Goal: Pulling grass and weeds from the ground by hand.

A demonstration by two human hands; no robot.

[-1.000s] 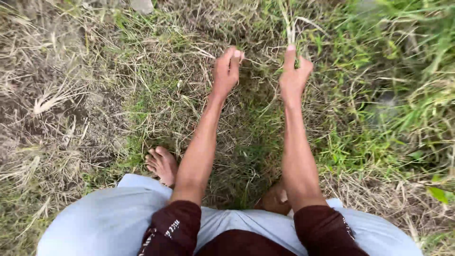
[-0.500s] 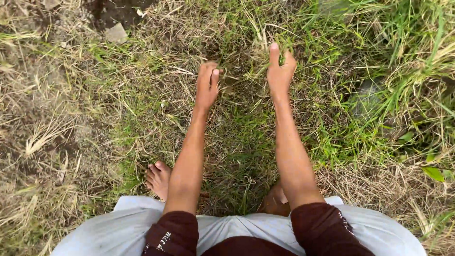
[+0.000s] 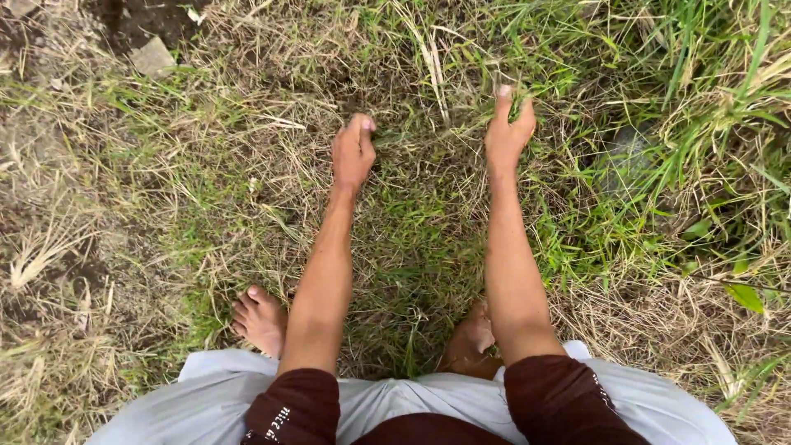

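While our bare left foot [image 3: 259,320] stays planted on the dry straw, our left hand [image 3: 353,154] has curled from a loose reach into a fist pressed onto the grass [image 3: 412,206]. Our right hand [image 3: 507,132] still pinches a green grass tuft [image 3: 527,82], forefinger straight, now slightly farther right.

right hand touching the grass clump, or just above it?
Touching. Head view: right hand is closed around green grass blades, which pass between its fingers.
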